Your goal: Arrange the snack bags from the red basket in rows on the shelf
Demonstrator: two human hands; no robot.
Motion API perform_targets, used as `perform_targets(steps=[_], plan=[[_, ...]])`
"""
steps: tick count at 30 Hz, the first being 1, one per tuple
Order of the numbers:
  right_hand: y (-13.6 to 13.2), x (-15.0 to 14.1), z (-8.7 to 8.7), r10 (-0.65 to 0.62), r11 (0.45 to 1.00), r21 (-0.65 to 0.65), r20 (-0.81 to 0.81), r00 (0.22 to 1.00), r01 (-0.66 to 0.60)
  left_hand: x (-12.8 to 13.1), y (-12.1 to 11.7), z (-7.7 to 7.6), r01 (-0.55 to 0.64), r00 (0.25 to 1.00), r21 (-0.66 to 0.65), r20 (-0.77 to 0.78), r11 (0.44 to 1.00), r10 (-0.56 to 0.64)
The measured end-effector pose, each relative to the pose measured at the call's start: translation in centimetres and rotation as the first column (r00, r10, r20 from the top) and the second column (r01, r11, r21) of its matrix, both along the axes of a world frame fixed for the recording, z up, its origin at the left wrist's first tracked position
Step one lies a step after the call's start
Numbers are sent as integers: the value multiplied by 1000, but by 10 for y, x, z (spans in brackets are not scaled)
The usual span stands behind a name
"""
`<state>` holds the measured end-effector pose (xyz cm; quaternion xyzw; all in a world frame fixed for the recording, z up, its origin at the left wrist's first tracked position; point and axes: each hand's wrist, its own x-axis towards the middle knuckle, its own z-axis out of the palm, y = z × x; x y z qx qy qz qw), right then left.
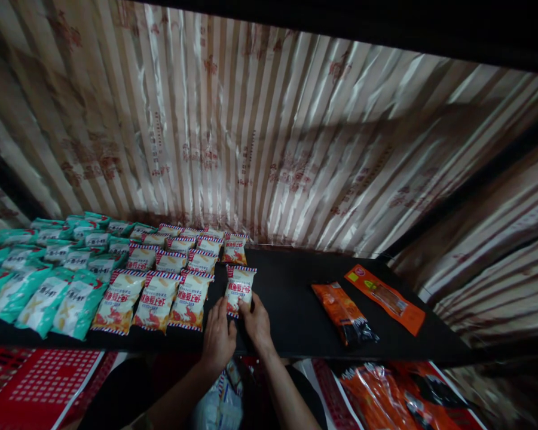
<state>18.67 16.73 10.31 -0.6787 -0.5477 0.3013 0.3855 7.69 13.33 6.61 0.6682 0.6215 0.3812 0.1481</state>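
Note:
Between my hands lies a small white and yellow snack bag (240, 283) with red lettering and a striped top edge, on the black shelf. My right hand (257, 325) grips its lower right part, thumb on the front. My left hand (218, 334) presses against its lower left edge, fingers close together. Just left stand rows of matching snack bags (190, 298), tilted back. One more matching bag (235, 248) stands behind the held one, near the back of the shelf.
Teal snack bags (78, 304) fill the shelf's left end. Two orange packets (341, 307) (388, 298) lie to the right on the black shelf (287, 298). Below are a red basket (49, 382), a bag of packets (219, 403), and a container of orange packets (381, 394). A striped curtain (251, 131) hangs behind.

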Motion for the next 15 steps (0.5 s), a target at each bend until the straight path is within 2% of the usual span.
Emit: perform_targets(steps=[7, 15], plan=[[20, -2, 0, -15, 1000, 1, 18, 1000, 15, 5, 13, 5, 9, 1000, -72, -26, 997, -11], [41, -7, 3, -22, 997, 69, 12, 1000, 21, 6, 34, 11, -9, 999, -81, -42, 997, 6]])
